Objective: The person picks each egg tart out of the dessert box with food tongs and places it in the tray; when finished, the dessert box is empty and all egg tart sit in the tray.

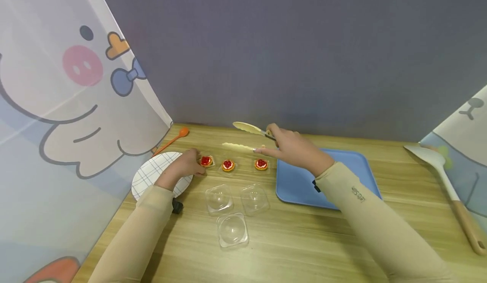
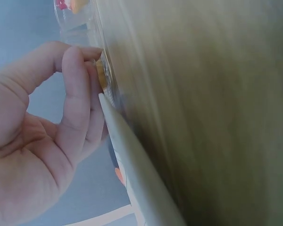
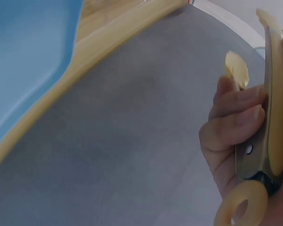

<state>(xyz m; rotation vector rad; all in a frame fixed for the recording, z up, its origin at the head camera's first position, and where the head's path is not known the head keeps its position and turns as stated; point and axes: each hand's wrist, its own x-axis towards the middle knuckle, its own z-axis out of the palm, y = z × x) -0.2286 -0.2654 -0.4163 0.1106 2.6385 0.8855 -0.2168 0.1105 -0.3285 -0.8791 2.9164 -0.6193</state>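
My left hand [image 1: 184, 164] pinches the edge of a clear holder with the leftmost red-topped tart [image 1: 206, 161], beside the checked plate [image 1: 146, 177]. In the left wrist view, the thumb and curled fingers of that hand [image 2: 52, 113] meet at the holder, whose tart is mostly hidden. Two more tarts [image 1: 228, 165] [image 1: 261, 164] sit to the right in clear holders. Above them, my right hand [image 1: 296, 150] grips cream-tipped tongs [image 1: 247, 127], their arms spread with nothing between. The right wrist view shows fingers wrapped around the tongs' handle [image 3: 276, 108].
Three clear domed lids [image 1: 219, 199] [image 1: 254, 199] [image 1: 232, 230] lie in front of the tarts. A blue tray [image 1: 304, 190] is under the right forearm. An orange spoon [image 1: 184, 131] lies behind the plate, and a large wooden-handled spatula [image 1: 462, 219] is at the far right.
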